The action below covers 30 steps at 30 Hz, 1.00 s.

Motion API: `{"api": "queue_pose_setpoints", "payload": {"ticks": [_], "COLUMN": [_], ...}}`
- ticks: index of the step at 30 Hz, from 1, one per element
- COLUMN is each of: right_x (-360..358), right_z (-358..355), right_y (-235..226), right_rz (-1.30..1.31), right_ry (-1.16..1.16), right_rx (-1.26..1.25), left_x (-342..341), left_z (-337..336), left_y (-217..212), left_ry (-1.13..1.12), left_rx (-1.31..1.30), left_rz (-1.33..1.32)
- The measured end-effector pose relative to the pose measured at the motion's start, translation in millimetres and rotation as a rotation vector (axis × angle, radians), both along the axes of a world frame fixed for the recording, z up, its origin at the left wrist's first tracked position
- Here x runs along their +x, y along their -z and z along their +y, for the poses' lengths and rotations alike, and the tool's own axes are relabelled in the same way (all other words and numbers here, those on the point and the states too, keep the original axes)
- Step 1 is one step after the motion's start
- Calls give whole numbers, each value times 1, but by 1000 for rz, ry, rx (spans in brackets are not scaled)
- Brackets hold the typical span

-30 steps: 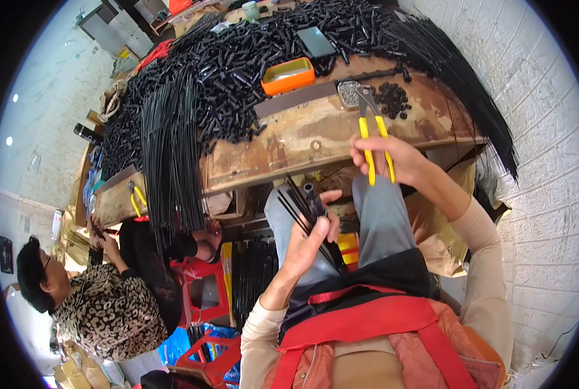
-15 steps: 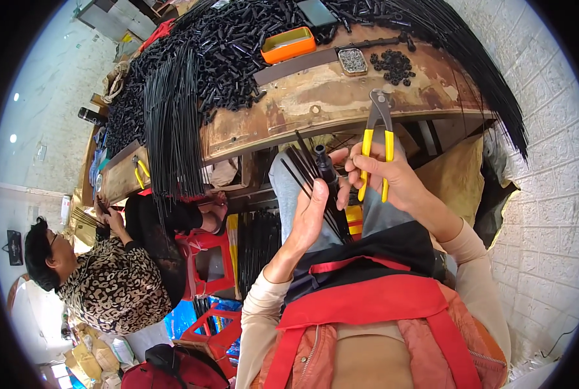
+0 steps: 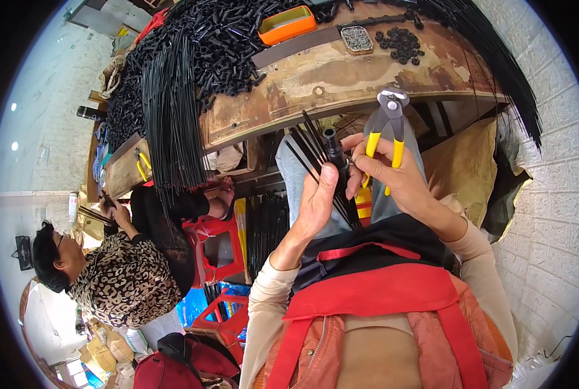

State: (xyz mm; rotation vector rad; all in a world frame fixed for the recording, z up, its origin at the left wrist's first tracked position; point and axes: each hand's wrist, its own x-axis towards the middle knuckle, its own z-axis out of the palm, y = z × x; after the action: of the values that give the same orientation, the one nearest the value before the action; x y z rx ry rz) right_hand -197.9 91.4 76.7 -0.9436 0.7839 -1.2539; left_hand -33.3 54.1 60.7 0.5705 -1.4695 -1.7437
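Observation:
My left hand (image 3: 318, 200) grips a bundle of thin black rods (image 3: 310, 148) together with a short black tube (image 3: 332, 144), held upright over my lap. My right hand (image 3: 393, 174) holds yellow-handled pincers (image 3: 386, 124), jaws pointing up, and its fingertips touch the black tube beside my left thumb. Both hands sit just below the front edge of the worn wooden workbench (image 3: 328, 84).
The bench carries a heap of small black tubes (image 3: 192, 39), long black rods (image 3: 172, 110) hanging over its edge, an orange tray (image 3: 288, 24), a metal brush (image 3: 357, 37) and black rings (image 3: 401, 43). A person in a leopard-print top (image 3: 117, 279) sits left by red stools (image 3: 218, 249). A white brick wall (image 3: 549, 162) is on the right.
My right hand brought the pincers back from the bench edge to my left hand, and now touches the tube in the bundle. The left hand rose slightly with the rods.

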Motion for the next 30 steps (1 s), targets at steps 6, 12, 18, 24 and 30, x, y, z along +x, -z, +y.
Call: {"api": "queue_pose_setpoints", "payload": {"ticks": [6, 12, 18, 24, 30], "right_x": [2, 7, 11, 13, 14], "right_z": [1, 3, 5, 3, -1], "right_y": [-5, -2, 2, 7, 3], "right_rz": [10, 6, -16, 33, 14], "right_ry": [-1, 22, 64, 69, 67], "right_rx": [34, -16, -51, -87, -77], "left_x": [4, 4, 6, 8, 7], "left_z": [2, 3, 2, 1, 1], "left_y": [1, 4, 5, 8, 2], "left_ry": [-6, -31, -45, -54, -60], "left_rx": [10, -8, -8, -10, 31], "left_rz": [0, -17, -19, -21, 10]}}
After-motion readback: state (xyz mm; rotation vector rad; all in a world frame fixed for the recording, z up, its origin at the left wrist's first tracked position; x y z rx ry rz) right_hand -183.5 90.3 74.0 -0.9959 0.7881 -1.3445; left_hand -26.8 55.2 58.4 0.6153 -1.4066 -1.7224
